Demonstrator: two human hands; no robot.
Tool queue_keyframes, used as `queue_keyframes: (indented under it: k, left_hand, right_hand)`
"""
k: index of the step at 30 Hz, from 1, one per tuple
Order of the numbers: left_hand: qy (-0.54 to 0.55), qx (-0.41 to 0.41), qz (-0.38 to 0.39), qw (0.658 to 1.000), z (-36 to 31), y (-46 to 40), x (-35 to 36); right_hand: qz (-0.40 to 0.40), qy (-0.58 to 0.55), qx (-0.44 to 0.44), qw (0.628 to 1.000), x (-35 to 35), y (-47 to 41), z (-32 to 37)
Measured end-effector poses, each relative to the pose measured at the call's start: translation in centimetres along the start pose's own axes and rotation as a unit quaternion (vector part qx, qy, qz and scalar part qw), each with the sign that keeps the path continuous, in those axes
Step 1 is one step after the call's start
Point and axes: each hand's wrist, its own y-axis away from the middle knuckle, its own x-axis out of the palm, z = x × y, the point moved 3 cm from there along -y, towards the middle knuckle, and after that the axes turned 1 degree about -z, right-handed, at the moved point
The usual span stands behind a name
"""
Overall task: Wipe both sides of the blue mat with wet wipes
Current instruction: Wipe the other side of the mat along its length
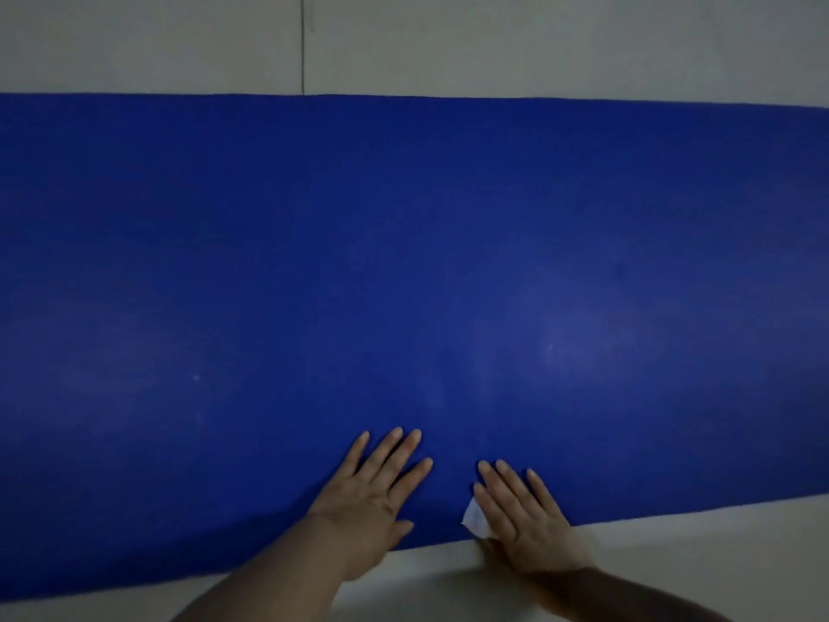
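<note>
Mat (pixel 403 262), blue, is lying flat across the whole middle of the frame on a pale floor (pixel 538 42). Left hand (pixel 377 491) is pressing it with straight fingers at lower centre; right hand (pixel 525 514), fingers also straight, is pressing a white wipe (pixel 474 519) against the near edge.

Left hand (pixel 374 496) and right hand (pixel 527 516) lie palm-down side by side, fingers (pixel 406 446) straight.

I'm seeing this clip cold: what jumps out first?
A big blue mat lies flat across the pale floor, filling most of the view. At its near edge, the left hand rests flat, while the right hand presses a white wet wipe.
</note>
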Motion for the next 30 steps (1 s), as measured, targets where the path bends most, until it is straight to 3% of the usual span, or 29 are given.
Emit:
queue_keyframes:
  k: [2,6,8,10,11,17,25,30]
  left_hand:
    - [0.007,0.001,0.039,0.999,0.0,0.3,-0.5]
    - [0.008,0.016,0.037,0.999,0.5,0.2,-0.6]
    - [-0.005,0.027,0.003,1.0,0.9,0.3,0.4]
    - [-0.026,0.049,-0.116,0.992,1.8,0.0,1.2]
    - [-0.009,0.058,-0.125,0.99,2.0,0.1,1.5]
    - [-0.046,0.064,-0.222,0.972,2.1,-0.6,3.1]
    - [-0.023,0.074,-0.281,0.957,2.2,-0.2,3.2]
    - [-0.003,0.055,-0.299,0.953,2.0,0.5,3.2]
  right_hand:
    - [0.002,-0.002,0.002,1.0,-0.3,-0.2,0.0]
    - [0.053,0.002,-0.004,0.999,-0.7,0.0,0.0]
    - [0.104,0.024,0.001,0.994,-1.1,-0.4,0.0]
    - [0.15,0.034,0.01,0.988,-1.8,-0.6,0.3]
    - [0.161,0.032,0.015,0.986,-2.2,-0.5,0.7]
    - [0.139,-0.006,0.122,0.983,-2.7,-1.6,4.6]
    - [0.094,0.044,-0.047,0.994,-1.4,-0.1,1.9]
    - [0.116,0.085,-0.026,0.989,-1.8,2.2,-1.5]
